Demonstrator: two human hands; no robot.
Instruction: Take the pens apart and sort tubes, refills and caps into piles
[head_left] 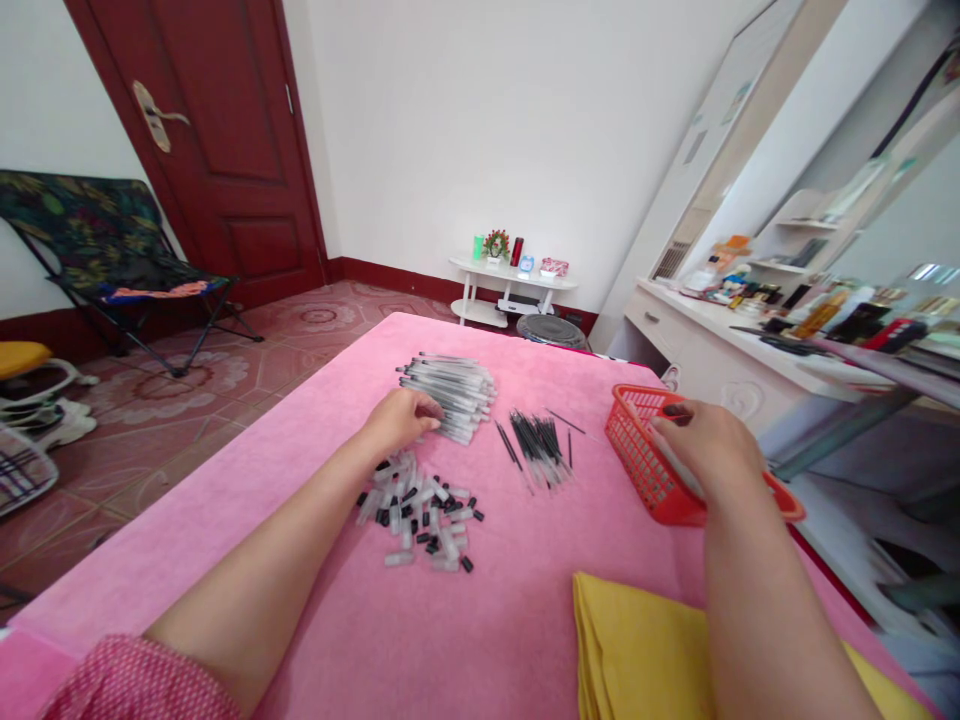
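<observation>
My left hand rests on the near edge of a pile of clear pen barrels on the pink cloth, fingers curled round one of them. My right hand hovers over the red plastic basket at the right and grips a pen, its dark tip showing above my fingers. Between my hands lies a bunch of black pen refills. A heap of clear and black pen caps lies just below my left wrist.
The pink cloth covers the table. A folded yellow cloth lies at the near right. A white dresser with bottles stands at the right, a folding chair and a red door at the left.
</observation>
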